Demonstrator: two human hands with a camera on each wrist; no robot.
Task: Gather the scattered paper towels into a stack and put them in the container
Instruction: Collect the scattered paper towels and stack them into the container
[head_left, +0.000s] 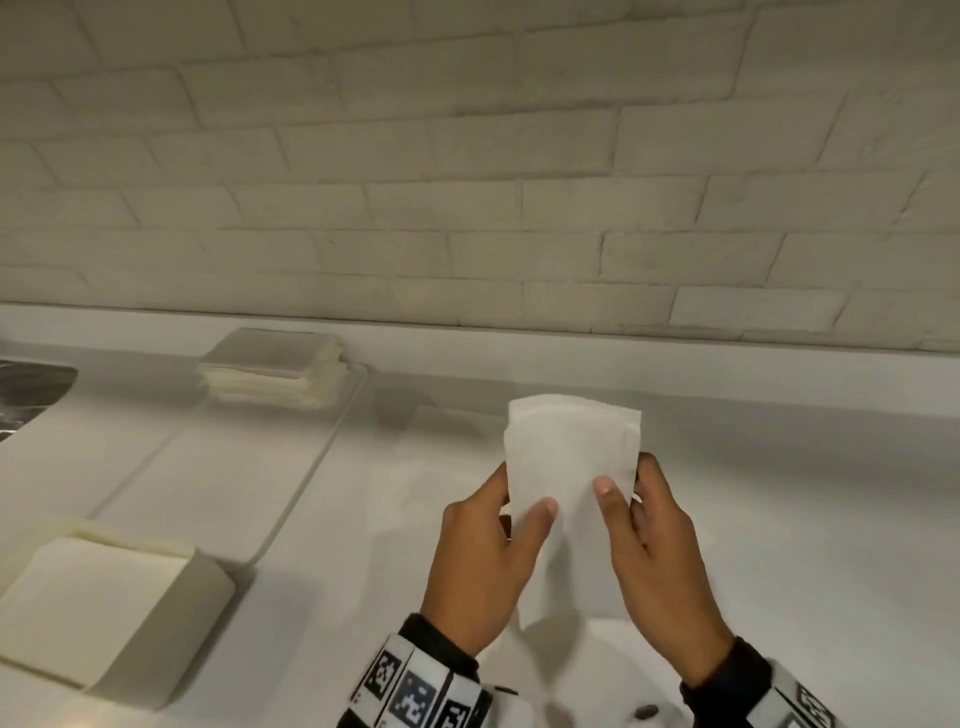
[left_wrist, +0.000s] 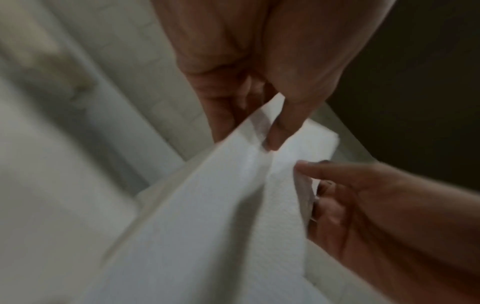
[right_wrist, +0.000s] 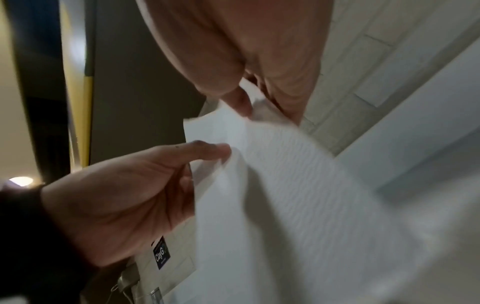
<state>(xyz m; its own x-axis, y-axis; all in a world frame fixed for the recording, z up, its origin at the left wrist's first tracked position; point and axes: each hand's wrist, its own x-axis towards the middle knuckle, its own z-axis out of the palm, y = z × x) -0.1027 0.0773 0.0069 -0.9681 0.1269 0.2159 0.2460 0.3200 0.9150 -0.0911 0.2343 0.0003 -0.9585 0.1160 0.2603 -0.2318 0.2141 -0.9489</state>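
Observation:
A small bunch of white paper towels (head_left: 571, 457) stands upright above the counter, held from both sides. My left hand (head_left: 522, 493) pinches its left edge, thumb in front and fingers behind. On the right edge, my right hand (head_left: 626, 478) pinches it the same way. The left wrist view shows the towels (left_wrist: 221, 205) under my left hand (left_wrist: 249, 133), with the right hand (left_wrist: 363, 205) opposite. Seen from the right wrist, my right hand (right_wrist: 259, 107) nips the towels (right_wrist: 285, 185) while the left hand (right_wrist: 116, 195) holds them. A cream container (head_left: 171, 623) with flat towels inside sits at the lower left.
Another cream stack of folded towels (head_left: 270, 374) lies at the back left, by the brick wall. A thin raised outline (head_left: 311, 467) marks a panel on the white counter. A sink basin with a drain (head_left: 647, 711) lies under my hands. A dark object (head_left: 31, 395) is at the far left edge.

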